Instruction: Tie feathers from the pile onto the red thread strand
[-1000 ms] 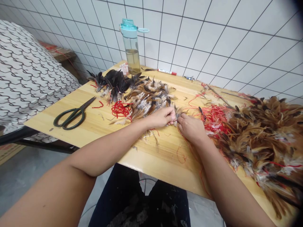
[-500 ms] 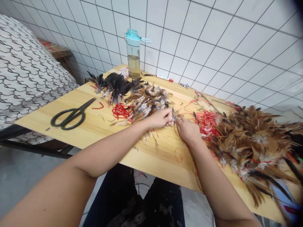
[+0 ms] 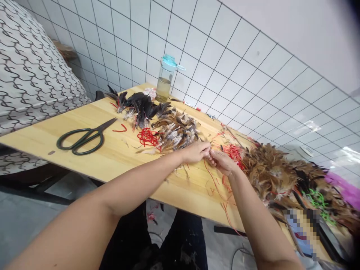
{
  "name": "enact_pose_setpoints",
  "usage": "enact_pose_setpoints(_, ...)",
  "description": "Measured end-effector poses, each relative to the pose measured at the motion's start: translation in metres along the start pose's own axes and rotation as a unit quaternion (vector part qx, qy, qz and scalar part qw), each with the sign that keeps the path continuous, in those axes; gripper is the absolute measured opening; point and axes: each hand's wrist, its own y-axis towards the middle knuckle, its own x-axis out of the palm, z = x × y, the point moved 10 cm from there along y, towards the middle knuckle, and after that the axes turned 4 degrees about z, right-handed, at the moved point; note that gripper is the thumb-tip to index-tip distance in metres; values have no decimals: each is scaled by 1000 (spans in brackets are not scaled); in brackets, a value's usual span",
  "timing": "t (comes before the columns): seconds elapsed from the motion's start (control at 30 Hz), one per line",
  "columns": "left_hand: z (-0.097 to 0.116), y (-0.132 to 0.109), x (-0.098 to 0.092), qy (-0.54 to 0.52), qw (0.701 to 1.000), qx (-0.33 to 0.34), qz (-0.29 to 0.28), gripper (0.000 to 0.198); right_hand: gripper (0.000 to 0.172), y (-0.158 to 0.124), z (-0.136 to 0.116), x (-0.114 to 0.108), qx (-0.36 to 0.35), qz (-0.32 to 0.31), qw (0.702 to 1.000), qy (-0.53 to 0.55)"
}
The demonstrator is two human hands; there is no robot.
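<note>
**Two hands meeting between feather heaps**

Above the wooden tabletop [image 3: 120, 161], we are bringing our fingertips together, with both forearms crossing the front edge. Our left hand [image 3: 195, 151] is curling its fingers closed against the thumb; our right hand [image 3: 223, 163] is bending its fingers inward and pressing the tips up to the left ones. The fingers are hiding whatever lies between them, so we cannot tell what either hand has hold of. A red thread [image 3: 214, 179] is running down from beneath the meeting point, and loose strands are trailing over the front edge beside our right forearm.

Room is tight around our hands: brown-and-white feather bundles [image 3: 180, 129] are lying just beyond the left one, and a red thread heap [image 3: 234, 153] is sitting just beside the right one, touching the large brown feather pile [image 3: 267, 165] that is filling the right end.

Toward us, a strip of bare wood is reaching to the edge between our forearms. More bare wood is opening on the left, where black-handled scissors [image 3: 97, 131] are resting inside the edge, blades pointing away. Along the back, a water bottle [image 3: 164, 82] and a red-capped marker [image 3: 192, 106] are standing and lying near the tiled wall [image 3: 197, 67].
</note>
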Motion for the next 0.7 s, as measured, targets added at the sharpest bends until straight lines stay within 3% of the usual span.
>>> enact_pose_setpoints(0.17,11,-3,11,76,995,58,-33,7,45,-2,8,5,21,21,998,64)
enact_pose_setpoints(0.37,20,-5,16,77,992,91,-41,6,37,-12,15,-2,38,80,992,93)
enact_pose_setpoints(0.53,31,-7,8,13,993,120,4,4,30,-21,5,-14,14,139,985,98)
enact_pose_setpoints(0.7,22,-3,-12,-55,991,87,86,22,28,-21,-18,-35,-19,208,972,111)
